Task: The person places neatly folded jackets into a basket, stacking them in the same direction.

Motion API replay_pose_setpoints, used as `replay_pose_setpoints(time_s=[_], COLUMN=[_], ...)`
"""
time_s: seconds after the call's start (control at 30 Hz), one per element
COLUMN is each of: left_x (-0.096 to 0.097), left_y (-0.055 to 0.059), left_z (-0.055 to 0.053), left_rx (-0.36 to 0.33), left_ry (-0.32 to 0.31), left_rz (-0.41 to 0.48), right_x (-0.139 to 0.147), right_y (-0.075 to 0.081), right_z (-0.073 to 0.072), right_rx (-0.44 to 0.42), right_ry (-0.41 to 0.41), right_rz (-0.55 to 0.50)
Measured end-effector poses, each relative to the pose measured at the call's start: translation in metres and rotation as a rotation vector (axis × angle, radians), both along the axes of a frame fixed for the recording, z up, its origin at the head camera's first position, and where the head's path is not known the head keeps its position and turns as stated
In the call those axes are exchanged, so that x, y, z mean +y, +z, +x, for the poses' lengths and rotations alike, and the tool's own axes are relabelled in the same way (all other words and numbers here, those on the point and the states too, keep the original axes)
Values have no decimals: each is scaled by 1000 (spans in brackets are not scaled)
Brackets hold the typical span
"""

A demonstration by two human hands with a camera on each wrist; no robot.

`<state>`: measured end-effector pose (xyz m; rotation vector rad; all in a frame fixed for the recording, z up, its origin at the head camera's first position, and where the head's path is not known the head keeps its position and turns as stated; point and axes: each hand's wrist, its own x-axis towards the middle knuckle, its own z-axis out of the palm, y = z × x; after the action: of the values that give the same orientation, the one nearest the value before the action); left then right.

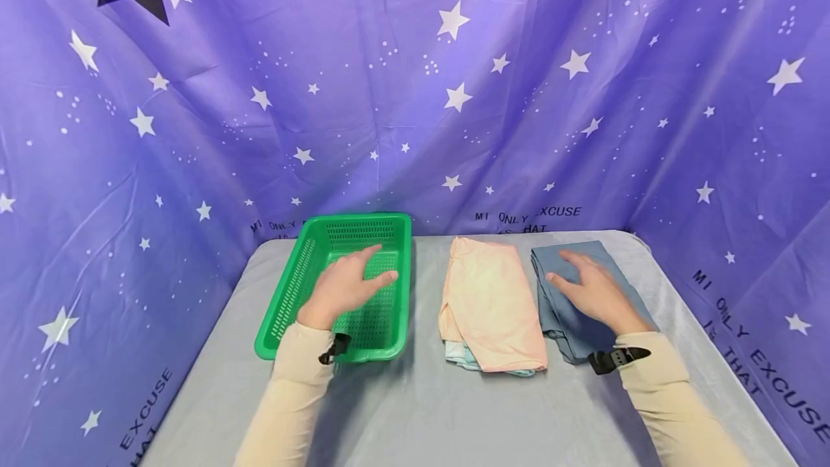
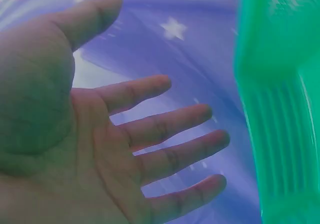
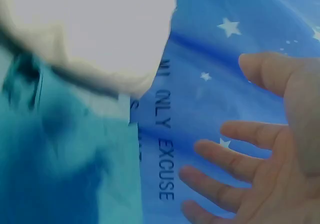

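My left hand [image 1: 349, 283] hangs over a green plastic basket [image 1: 408, 265] with slotted walls. In the left wrist view its palm faces the camera, fingers spread and holding nothing, with the basket [image 2: 280, 134] along the right side. The right hand [image 1: 593, 294] hovers over a folded blue-grey cloth [image 1: 616, 258] at the table's right, its thumb apart from the other fingers. Nothing lies in that palm in the right wrist view. To its left lies a folded peach garment [image 1: 486, 301], with pale teal cloth [image 1: 463, 357] showing from under its near edge.
A light grey cover spreads over the table [image 1: 415, 416]. Purple curtains [image 1: 363, 92] with white stars and printed words hang behind the table and at both sides. Each wrist wears a black strap [image 1: 619, 359] over a cream sleeve [image 1: 292, 388].
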<state>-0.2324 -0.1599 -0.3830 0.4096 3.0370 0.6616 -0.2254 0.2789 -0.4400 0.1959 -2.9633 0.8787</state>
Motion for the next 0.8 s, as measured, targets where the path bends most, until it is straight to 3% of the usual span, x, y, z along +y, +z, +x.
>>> replay_pose_setpoints(time_s=[0.13, 0.23, 0.37, 0.47, 0.57, 0.67, 0.8], left_x=[22, 38, 62, 85, 107, 125, 145], left_y=[-1, -8, -26, -45, -63, -79, -98], left_z=[12, 20, 31, 37, 41, 40, 36], left_rx=[26, 99, 233, 298, 288, 216, 117], left_ry=[30, 67, 59, 37, 30, 28, 72], left_rz=[249, 494, 834, 989, 1041, 1020, 953], right_x=[-7, -15, -28, -36, -43, -49, -55], right_y=[-4, -13, -27, -36, -43, -49, -59], right_z=[6, 10, 14, 17, 18, 19, 21], right_rx=[-8, 5, -21, -65, -97, -123, -158], right_ry=[4, -6, -13, -13, -22, -48, -92], right_rz=[-134, -293, -509, -600, -662, -715, -769])
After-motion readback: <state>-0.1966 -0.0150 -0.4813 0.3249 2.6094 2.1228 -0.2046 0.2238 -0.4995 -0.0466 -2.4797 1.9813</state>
